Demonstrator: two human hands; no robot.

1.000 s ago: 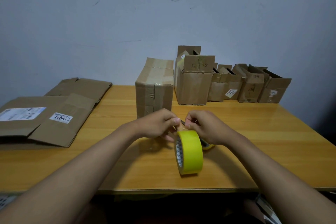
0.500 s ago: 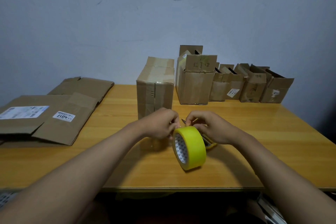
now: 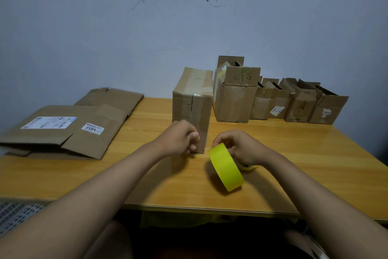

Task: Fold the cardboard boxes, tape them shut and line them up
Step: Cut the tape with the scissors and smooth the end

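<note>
Nearest, a smooth yellow roll of tape (image 3: 226, 168) stands tilted on edge on the glossy wooden table (image 3: 294, 153), gripped at its top by the curled right hand (image 3: 241, 146). Just left, the left hand (image 3: 180, 140) has fingers curled as if pinching; whether it holds tape cannot be told. Behind it stands an upright, taped cardboard box (image 3: 192, 107). Flattened boxes (image 3: 69, 130) lie far left; open boxes (image 3: 279, 99) line the far right wall.

A closed box (image 3: 192, 107) stands mid-surface (image 3: 315, 153), a row of open boxes (image 3: 279, 101) behind and to its right along the wall. Flattened boxes (image 3: 63, 130) lie at left. A tape roll (image 3: 226, 168) sits before the closed box, near the front edge.
</note>
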